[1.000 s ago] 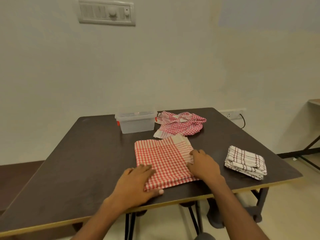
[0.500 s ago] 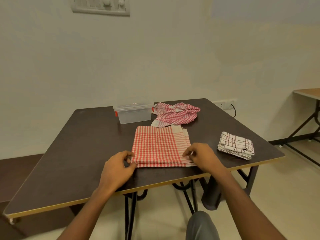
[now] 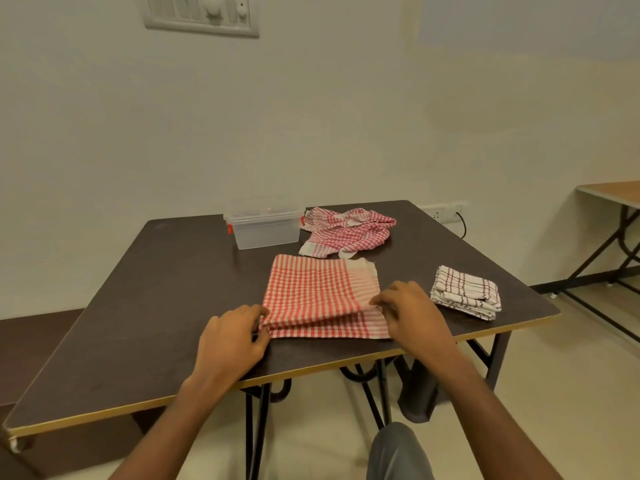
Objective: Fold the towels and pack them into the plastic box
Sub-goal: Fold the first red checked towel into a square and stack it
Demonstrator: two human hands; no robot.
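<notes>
Pinching the near corners of the red gingham towel (image 3: 318, 296), the left hand (image 3: 235, 336) and right hand (image 3: 408, 313) span its long axis, which runs 9 to 3 o'clock on the worktop (image 3: 166, 289). The plastic box (image 3: 265, 228), apparently lidded, stands at 11 o'clock, nearer the left hand.

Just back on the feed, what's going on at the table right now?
A person is folding a red-and-white checked towel on the dark brown table. The left hand pinches its near left corner and the right hand pinches its right edge. A second red checked towel lies crumpled beside the clear plastic box at the far side, and a white towel with dark grid lines sits folded on the right. The box looks empty.
</notes>
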